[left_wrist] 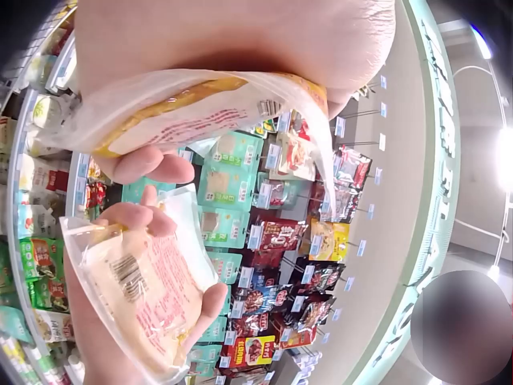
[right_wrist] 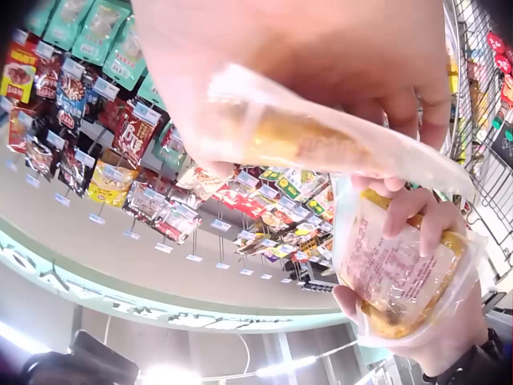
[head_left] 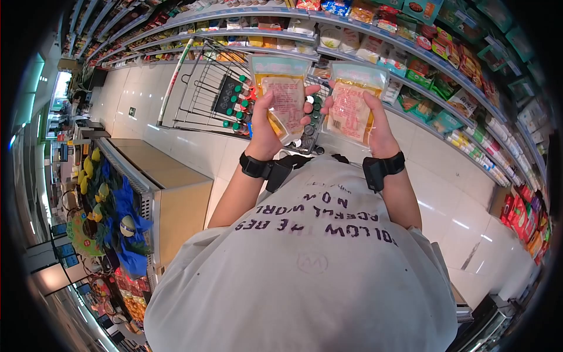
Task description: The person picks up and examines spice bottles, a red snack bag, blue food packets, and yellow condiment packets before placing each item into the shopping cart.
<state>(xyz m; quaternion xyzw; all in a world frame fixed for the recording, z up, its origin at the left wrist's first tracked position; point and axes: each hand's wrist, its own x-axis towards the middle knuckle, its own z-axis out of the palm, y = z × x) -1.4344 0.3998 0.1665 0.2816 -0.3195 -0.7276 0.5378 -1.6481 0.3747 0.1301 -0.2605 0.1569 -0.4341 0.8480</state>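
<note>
1. The left hand grips the left packet, thumb over one side edge of its printed face, fingertips round the opposite edge.
2. The right hand grips the right packet the same way, in mirror image.
3. Both packets are held up side by side, just apart, in front of the shirt, the wire cart beyond them.
4. The left packet is clear and flat, its yellow-orange contents bordering pale, red-printed backing.
5. The right packet looks paler, with red print and a low-corner barcode.
</note>
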